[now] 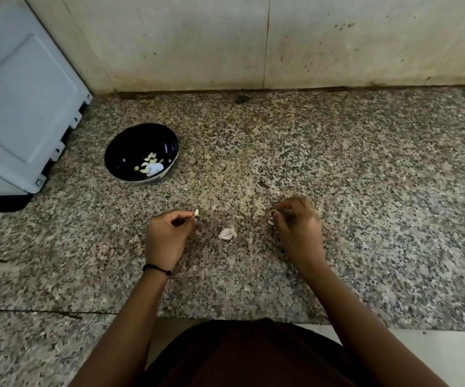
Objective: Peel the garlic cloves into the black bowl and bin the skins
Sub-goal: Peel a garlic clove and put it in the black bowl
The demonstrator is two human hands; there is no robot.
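Left hand (pixel 167 236), lower middle of the frame, pinches a small pale peeled garlic clove (pixel 196 212). Right hand (pixel 298 227) has curled fingers; whether they hold skin I cannot tell. Between the hands a whitish, papery garlic piece (pixel 228 233) lies on the speckled granite counter (pixel 365 163). Up and left, the round black bowl (pixel 130 146) holds several peeled cloves (pixel 149 164). I judge peeling nearly finished; this clove, that piece and binning the skins remain. No bin shows.

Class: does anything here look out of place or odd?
A loose garlic skin lies on the granite counter, not binned. A white patch, perhaps skin, sits among the cloves in the black bowl.
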